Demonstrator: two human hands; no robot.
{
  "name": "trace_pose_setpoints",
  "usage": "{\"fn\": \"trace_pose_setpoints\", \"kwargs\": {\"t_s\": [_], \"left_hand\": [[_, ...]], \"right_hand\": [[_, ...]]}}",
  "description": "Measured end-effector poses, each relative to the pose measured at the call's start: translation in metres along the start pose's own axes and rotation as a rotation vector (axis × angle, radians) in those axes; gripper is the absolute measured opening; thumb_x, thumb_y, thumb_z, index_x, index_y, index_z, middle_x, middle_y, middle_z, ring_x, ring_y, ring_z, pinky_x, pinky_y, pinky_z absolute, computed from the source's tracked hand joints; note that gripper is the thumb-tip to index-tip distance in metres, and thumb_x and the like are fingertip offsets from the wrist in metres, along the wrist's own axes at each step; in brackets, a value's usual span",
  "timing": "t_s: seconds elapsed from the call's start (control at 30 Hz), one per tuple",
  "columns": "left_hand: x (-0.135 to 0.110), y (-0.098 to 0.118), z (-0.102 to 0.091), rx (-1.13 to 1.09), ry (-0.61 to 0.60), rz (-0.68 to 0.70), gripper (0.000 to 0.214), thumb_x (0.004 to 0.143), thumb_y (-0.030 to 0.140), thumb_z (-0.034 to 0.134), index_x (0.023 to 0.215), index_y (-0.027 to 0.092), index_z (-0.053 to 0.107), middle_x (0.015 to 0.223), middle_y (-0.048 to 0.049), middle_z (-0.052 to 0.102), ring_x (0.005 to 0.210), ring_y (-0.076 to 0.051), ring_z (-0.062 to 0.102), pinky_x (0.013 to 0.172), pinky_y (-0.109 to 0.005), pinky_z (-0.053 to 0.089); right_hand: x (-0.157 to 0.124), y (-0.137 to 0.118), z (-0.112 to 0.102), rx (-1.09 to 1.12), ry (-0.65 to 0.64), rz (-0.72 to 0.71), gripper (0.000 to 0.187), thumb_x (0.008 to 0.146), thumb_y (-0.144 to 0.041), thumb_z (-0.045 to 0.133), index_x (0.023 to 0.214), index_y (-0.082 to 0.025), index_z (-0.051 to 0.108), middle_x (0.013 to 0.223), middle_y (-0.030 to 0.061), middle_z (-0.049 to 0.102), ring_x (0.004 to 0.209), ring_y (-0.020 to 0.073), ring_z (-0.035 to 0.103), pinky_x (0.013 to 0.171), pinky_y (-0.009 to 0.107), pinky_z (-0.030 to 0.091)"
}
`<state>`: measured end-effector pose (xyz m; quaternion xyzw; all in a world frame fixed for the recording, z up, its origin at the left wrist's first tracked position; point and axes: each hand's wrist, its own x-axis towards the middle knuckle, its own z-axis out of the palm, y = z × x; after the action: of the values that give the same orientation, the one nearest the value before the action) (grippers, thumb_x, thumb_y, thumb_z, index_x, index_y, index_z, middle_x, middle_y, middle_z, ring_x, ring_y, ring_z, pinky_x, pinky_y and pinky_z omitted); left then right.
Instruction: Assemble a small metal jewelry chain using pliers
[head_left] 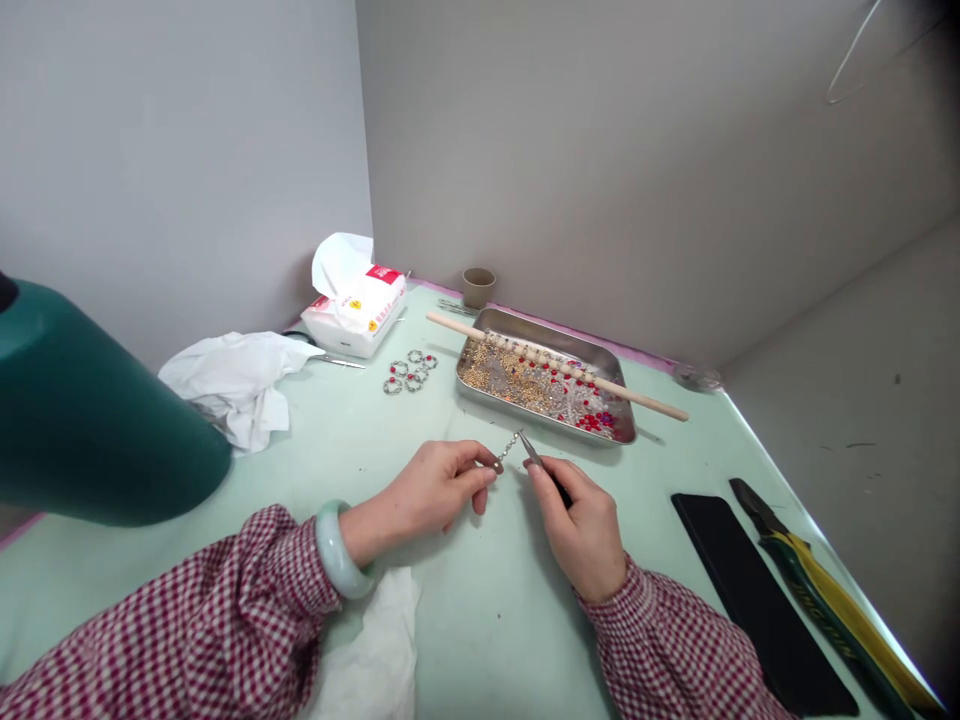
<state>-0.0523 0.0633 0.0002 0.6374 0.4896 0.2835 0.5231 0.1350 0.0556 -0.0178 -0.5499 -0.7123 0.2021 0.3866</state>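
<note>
Between thumb and fingers my left hand (442, 485) pinches one end of a short beaded strand (508, 449). My right hand (581, 520) is closed around a pair of tweezers (534, 452), whose tips meet the strand's upper end. Whether the tips grip the strand or only touch it is too small to tell. Beyond my hands lies a metal tray (547, 403) with gold, clear and red beads. A wooden stick (652, 402) with small rings around it rests across the tray. Several small beaded rings (410, 372) with red beads lie left of the tray.
A large green bottle (97, 410) stands at the left, near a crumpled white cloth (232, 380), scissors (337, 360) and a tissue pack (356, 310). A small cup (478, 287) is behind the tray. At right lie a black flat object (757, 600) and yellow-green pliers (832, 610).
</note>
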Motion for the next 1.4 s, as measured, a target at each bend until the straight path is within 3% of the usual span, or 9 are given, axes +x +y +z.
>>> {"fn": "trace_pose_setpoints", "kwargs": {"t_s": [0.17, 0.37, 0.53, 0.67, 0.8, 0.9, 1.13, 1.27, 1.4], "left_hand": [[0.000, 0.000, 0.000, -0.035, 0.060, -0.041, 0.023, 0.085, 0.034, 0.047, 0.088, 0.016, 0.061, 0.057, 0.0030, 0.057, 0.033, -0.006, 0.042, 0.035, -0.018, 0.034], [0.003, 0.000, -0.003, -0.268, -0.146, -0.104, 0.036, 0.087, 0.044, 0.044, 0.092, 0.012, 0.059, 0.074, -0.0068, 0.069, 0.028, -0.003, 0.035, 0.032, -0.018, 0.035], [0.004, 0.000, -0.003, -0.341, -0.180, -0.099, 0.039, 0.088, 0.046, 0.041, 0.096, 0.012, 0.056, 0.069, -0.0057, 0.069, 0.027, -0.002, 0.028, 0.033, -0.019, 0.038], [0.003, 0.001, -0.003, -0.289, -0.133, -0.045, 0.031, 0.086, 0.041, 0.047, 0.091, 0.013, 0.058, 0.076, -0.0045, 0.066, 0.033, -0.002, 0.037, 0.035, -0.018, 0.037], [0.003, 0.003, -0.004, -0.297, -0.129, -0.039, 0.023, 0.082, 0.036, 0.055, 0.082, 0.013, 0.058, 0.061, 0.0017, 0.057, 0.039, -0.004, 0.045, 0.036, -0.016, 0.035], [0.004, 0.002, -0.004, -0.406, -0.116, -0.056, 0.019, 0.081, 0.032, 0.057, 0.080, 0.013, 0.055, 0.054, 0.0041, 0.053, 0.037, -0.004, 0.043, 0.040, -0.018, 0.041], [0.007, -0.002, -0.007, -0.634, 0.083, -0.024, 0.022, 0.081, 0.033, 0.060, 0.075, 0.014, 0.051, 0.054, 0.0034, 0.056, 0.036, -0.004, 0.044, 0.048, -0.023, 0.049], [0.008, -0.003, -0.009, -0.729, 0.143, 0.015, 0.021, 0.081, 0.032, 0.060, 0.075, 0.013, 0.051, 0.068, 0.0014, 0.061, 0.036, -0.001, 0.039, 0.047, -0.021, 0.049], [0.008, -0.002, -0.010, -0.791, 0.170, 0.031, 0.021, 0.083, 0.031, 0.059, 0.076, 0.013, 0.050, 0.067, 0.0025, 0.059, 0.036, 0.000, 0.036, 0.047, -0.018, 0.048]], "right_hand": [[-0.001, -0.002, 0.000, 0.020, 0.009, 0.028, 0.023, 0.088, -0.032, 0.049, 0.092, -0.017, 0.066, 0.090, 0.0071, 0.068, 0.084, 0.0198, 0.063, 0.076, 0.032, 0.048], [0.000, -0.001, -0.002, 0.024, -0.035, 0.004, 0.025, 0.088, -0.032, 0.048, 0.094, -0.017, 0.066, 0.091, 0.0083, 0.068, 0.084, 0.0208, 0.062, 0.077, 0.034, 0.049], [-0.002, -0.004, -0.002, 0.024, -0.087, -0.005, 0.024, 0.088, -0.031, 0.048, 0.095, -0.017, 0.066, 0.090, 0.0075, 0.067, 0.083, 0.0202, 0.061, 0.078, 0.033, 0.048], [-0.004, -0.010, -0.002, 0.055, -0.130, -0.014, 0.022, 0.089, -0.029, 0.047, 0.094, -0.018, 0.066, 0.088, 0.0060, 0.066, 0.083, 0.0193, 0.061, 0.078, 0.032, 0.047], [-0.004, -0.015, -0.001, 0.062, -0.176, -0.027, 0.021, 0.089, -0.029, 0.048, 0.091, -0.017, 0.065, 0.081, 0.0050, 0.064, 0.078, 0.0185, 0.060, 0.074, 0.030, 0.047], [-0.003, -0.014, 0.000, 0.055, -0.178, -0.044, 0.020, 0.089, -0.028, 0.048, 0.091, -0.017, 0.064, 0.081, 0.0053, 0.063, 0.076, 0.0179, 0.059, 0.072, 0.030, 0.046], [-0.008, -0.007, 0.003, 0.018, -0.128, -0.174, 0.016, 0.088, -0.025, 0.050, 0.095, -0.015, 0.061, 0.083, 0.0068, 0.059, 0.077, 0.0186, 0.054, 0.070, 0.032, 0.044], [-0.008, -0.008, 0.004, 0.074, -0.186, -0.201, 0.015, 0.088, -0.023, 0.050, 0.095, -0.016, 0.060, 0.084, 0.0066, 0.059, 0.079, 0.0186, 0.054, 0.072, 0.032, 0.044], [-0.008, -0.015, 0.002, 0.172, -0.257, -0.180, 0.014, 0.089, -0.023, 0.049, 0.096, -0.017, 0.059, 0.086, 0.0056, 0.059, 0.081, 0.0170, 0.055, 0.072, 0.030, 0.044]]}}
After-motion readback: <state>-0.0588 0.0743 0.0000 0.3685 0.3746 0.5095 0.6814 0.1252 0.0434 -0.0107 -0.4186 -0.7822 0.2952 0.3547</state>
